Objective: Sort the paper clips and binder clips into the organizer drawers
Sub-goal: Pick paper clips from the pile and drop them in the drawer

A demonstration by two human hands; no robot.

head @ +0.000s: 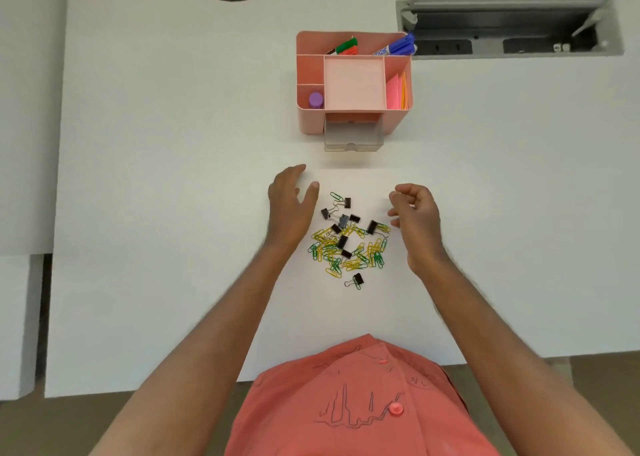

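A loose pile of yellow and green paper clips [349, 251] mixed with several black binder clips [372, 227] lies on the white table in front of me. One binder clip [357, 280] sits apart at the pile's near edge. My left hand [290, 202] hovers just left of the pile, fingers spread, holding nothing. My right hand [414, 209] hovers just right of it, fingers loosely curled and apart, with nothing in them. Beyond the pile stands the pink organizer [311, 119], with its clear drawer [354, 138] pulled out toward me and apparently empty.
The organizer's top compartments hold markers [398, 47], a purple cap [316, 99] and pink and orange sticky notes [398, 91]. An open grey cable tray [502, 36] is set into the table at the far right. The table's near edge [173, 391] runs by my torso.
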